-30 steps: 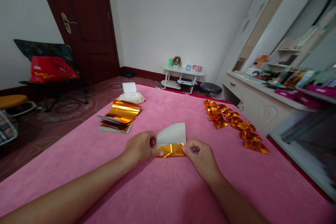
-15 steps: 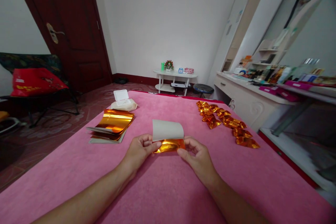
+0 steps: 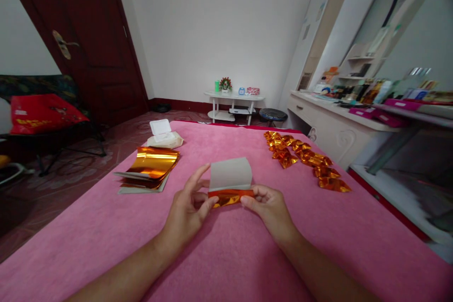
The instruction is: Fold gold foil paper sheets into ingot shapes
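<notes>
A gold foil sheet (image 3: 230, 184) with a white back is held just above the pink cloth (image 3: 226, 255), its lower edge rolled so the gold side shows. My left hand (image 3: 189, 210) pinches the left end of the rolled edge with thumb and a lower finger, its index finger stretched up. My right hand (image 3: 267, 207) pinches the right end, fingers curled. A stack of flat gold foil sheets (image 3: 152, 167) lies to the left. A row of several folded gold pieces (image 3: 304, 160) runs along the right side.
A wet-wipe pack (image 3: 164, 136) with its lid up sits behind the stack. A white dresser (image 3: 339, 127) crowded with bottles stands at the right. A small white table (image 3: 233, 104), a stool (image 3: 272, 115), a dark door (image 3: 85, 42) and a chair with a red bag (image 3: 38, 113) are beyond.
The sheet has risen slightly and its rolled gold edge is narrower. My left index finger has lifted and stretched out. The view has shifted a little to the right.
</notes>
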`<action>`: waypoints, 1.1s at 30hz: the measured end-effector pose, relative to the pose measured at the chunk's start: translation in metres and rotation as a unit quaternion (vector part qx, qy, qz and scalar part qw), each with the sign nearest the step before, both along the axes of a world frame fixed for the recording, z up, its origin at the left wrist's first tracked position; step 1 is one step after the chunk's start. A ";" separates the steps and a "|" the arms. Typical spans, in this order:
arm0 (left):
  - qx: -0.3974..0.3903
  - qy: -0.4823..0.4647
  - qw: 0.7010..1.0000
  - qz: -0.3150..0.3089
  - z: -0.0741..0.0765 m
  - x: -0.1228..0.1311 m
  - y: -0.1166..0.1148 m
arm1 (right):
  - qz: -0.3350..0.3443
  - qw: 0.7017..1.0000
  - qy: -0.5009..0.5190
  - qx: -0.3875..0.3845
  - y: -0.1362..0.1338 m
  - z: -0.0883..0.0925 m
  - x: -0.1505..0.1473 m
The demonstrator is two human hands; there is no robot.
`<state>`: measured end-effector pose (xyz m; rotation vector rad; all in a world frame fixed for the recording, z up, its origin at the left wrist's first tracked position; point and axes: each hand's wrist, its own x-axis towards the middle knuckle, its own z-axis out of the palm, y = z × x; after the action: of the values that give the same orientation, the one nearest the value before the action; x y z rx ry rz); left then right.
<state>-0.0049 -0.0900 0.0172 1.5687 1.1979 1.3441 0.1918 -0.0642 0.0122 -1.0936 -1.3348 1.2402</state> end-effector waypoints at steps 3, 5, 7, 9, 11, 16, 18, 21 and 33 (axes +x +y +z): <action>0.016 0.017 1.000 0.012 0.001 -0.002 0.000 | -0.001 1.000 -0.001 -0.003 0.000 0.000 0.000; 0.049 0.063 0.997 -0.006 0.002 -0.004 0.000 | -0.002 1.000 -0.002 -0.008 0.000 0.000 0.001; 0.073 0.107 0.991 -0.037 0.003 -0.005 0.001 | 0.000 1.000 -0.002 -0.011 0.000 0.000 0.001; 0.049 0.099 0.992 -0.055 0.003 -0.006 0.002 | 0.004 1.000 -0.002 -0.007 -0.001 -0.001 0.001; -0.014 0.039 0.997 -0.060 0.003 -0.005 0.003 | 0.003 1.000 -0.005 0.001 -0.001 0.000 0.001; -0.101 -0.046 0.993 -0.048 0.002 -0.006 0.007 | -0.004 1.000 -0.002 0.007 -0.002 0.001 -0.001; -0.086 -0.031 0.995 -0.028 0.005 -0.007 0.007 | 0.001 1.000 -0.003 0.007 -0.002 0.001 -0.001; -0.044 0.001 0.999 -0.018 0.008 -0.007 0.006 | 0.008 1.000 -0.015 0.018 -0.002 0.001 0.000; -0.002 0.009 1.000 0.022 0.007 -0.005 0.002 | 0.009 0.991 -0.018 0.131 -0.004 0.006 0.001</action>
<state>-0.0104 -0.0878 0.0238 1.5619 1.2532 1.3574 0.1927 -0.0679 0.0181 -0.9229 -1.4913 1.0266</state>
